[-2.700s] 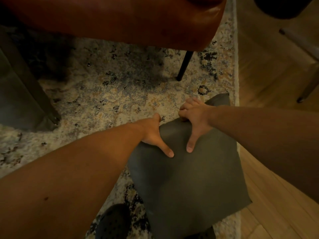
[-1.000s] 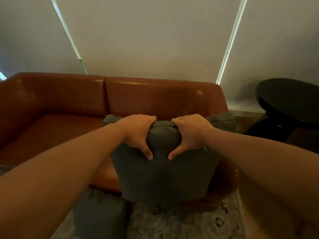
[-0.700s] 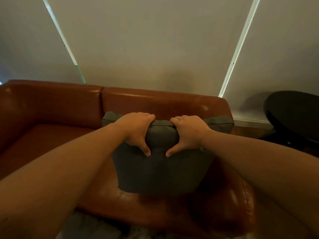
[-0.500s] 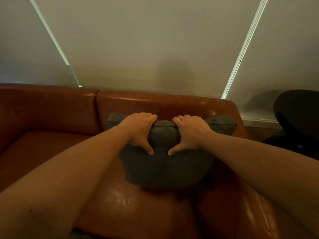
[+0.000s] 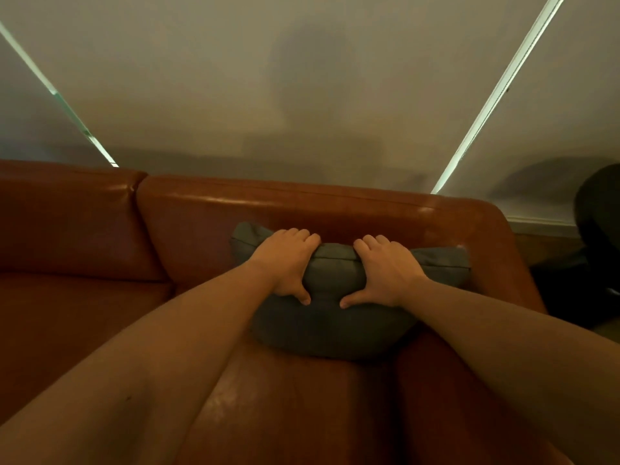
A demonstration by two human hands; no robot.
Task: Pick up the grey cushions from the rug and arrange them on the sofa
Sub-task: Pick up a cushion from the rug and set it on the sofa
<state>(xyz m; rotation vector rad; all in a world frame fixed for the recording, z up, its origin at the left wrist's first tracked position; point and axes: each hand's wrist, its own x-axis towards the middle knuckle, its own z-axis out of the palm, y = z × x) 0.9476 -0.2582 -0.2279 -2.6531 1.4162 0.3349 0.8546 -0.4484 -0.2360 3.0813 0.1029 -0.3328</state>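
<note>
A grey cushion [image 5: 330, 325] stands on the seat of the brown leather sofa [image 5: 84, 317], leaning against the right backrest section near the sofa's right end. My left hand [image 5: 287, 263] grips the cushion's top edge left of centre, fingers over the back and thumb on the front. My right hand [image 5: 384, 271] grips the top edge just to the right in the same way. The cushion's top corners stick out past both hands. The rug and any other cushion are out of view.
The sofa's seat stretches left of the cushion, with a second backrest section [image 5: 67, 213] there. A pale blind [image 5: 302, 95] hangs behind the sofa. A dark round piece of furniture [image 5: 600, 209] stands beyond the sofa's right end.
Both hands lifted the cushion off the rug, carried it over the sofa's front edge and brought it down onto the seat against the backrest. The view has moved closer to the sofa.
</note>
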